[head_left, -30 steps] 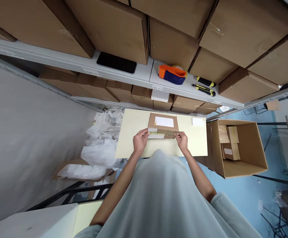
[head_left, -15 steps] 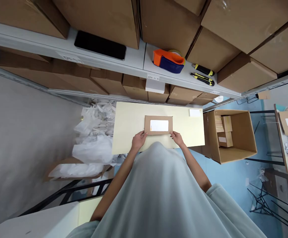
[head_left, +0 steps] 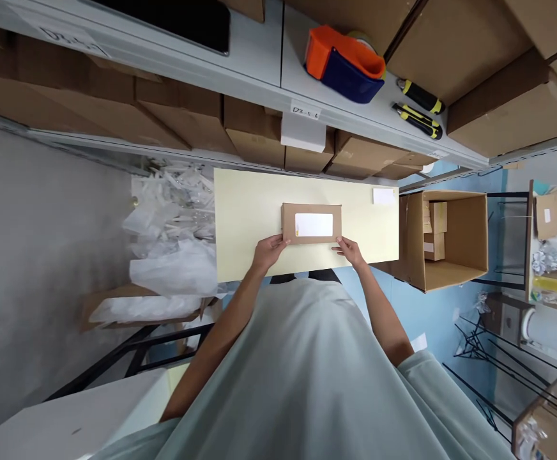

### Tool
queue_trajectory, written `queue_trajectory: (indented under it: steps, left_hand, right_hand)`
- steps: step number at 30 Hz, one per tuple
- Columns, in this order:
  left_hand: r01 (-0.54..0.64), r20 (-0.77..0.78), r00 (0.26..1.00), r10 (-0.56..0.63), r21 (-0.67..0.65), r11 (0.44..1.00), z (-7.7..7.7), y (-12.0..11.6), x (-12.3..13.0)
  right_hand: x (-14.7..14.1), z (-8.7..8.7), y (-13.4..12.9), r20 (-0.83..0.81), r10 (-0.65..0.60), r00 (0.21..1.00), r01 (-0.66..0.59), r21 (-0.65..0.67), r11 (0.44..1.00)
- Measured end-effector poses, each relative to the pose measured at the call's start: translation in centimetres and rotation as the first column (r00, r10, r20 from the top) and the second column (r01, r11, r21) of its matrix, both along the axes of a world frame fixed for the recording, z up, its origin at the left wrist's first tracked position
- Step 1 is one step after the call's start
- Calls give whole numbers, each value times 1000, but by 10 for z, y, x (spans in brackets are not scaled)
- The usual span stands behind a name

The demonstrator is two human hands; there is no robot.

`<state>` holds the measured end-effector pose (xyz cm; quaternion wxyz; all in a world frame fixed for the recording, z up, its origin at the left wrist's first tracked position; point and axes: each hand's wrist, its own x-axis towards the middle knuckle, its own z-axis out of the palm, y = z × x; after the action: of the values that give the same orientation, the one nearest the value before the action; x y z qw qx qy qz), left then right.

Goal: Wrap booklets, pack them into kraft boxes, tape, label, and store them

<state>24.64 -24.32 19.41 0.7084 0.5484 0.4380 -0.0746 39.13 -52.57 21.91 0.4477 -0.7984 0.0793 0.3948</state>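
Observation:
A small flat brown cardboard box [head_left: 288, 223] with a white label [head_left: 313, 225] on top is in front of me, over the pale yellow table [head_left: 250, 204]. My left hand [head_left: 267, 252] grips its near left corner, thumb on the edge and fingers partly hidden. At the near right corner, my right hand [head_left: 351, 251] holds the box with the thumb at the edge, its other fingers showing just below. Whether the box rests fully on the table or is slightly lifted, I cannot tell.
A large open carton [head_left: 455, 255] with several small boxes stands to the right. White plastic bags [head_left: 173, 265] are heaped left. Above the table, a shelf [head_left: 259, 57] bears an orange and blue tape dispenser [head_left: 348, 64], two utility knives [head_left: 419, 105] and a black phone [head_left: 177, 22]. A white slip [head_left: 383, 196] lies at the table's far right.
My view has shifted, so the shelf looks closer and the table sits higher in the picture. Both hands stay at the box's near corners; the right fingers show more spread.

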Motion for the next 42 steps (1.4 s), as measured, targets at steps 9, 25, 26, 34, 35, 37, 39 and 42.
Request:
queue_trajectory:
  steps: [9,25,26,34,35,37,39,42]
  left_hand:
    - [-81,-15,997,80,-15,997,3,-8,-1]
    - [-167,-122,959,256,486,858,33,-45,26]
    - [-191,-104,952,289,535,823,41,-47,35]
    - [-323,333,942,52,847,423,156,-66,148]
    - [-347,370,929,15,858,379,174,-72,159]
    - [-388,426,904,-46,860,330,207,-91,175]
    - [-426,469,881,-57,842,331,229,-114,181]
    - [-458,504,864,-11,793,402,236,-148,177]
  right_hand:
    - [3,2,-4,-27,40,999,-40,2,999]
    - [32,23,8,221,337,915,-337,-41,941]
    - [47,35,14,315,370,874,-376,-45,926]
    - [223,207,171,926,374,39,-535,-297,791]
    - [237,220,194,912,409,23,-521,-338,784]
    - [254,234,228,851,514,103,-527,-392,754]
    - [262,238,246,806,558,197,-544,-384,746]
    - [265,240,252,808,528,263,-548,-325,771]
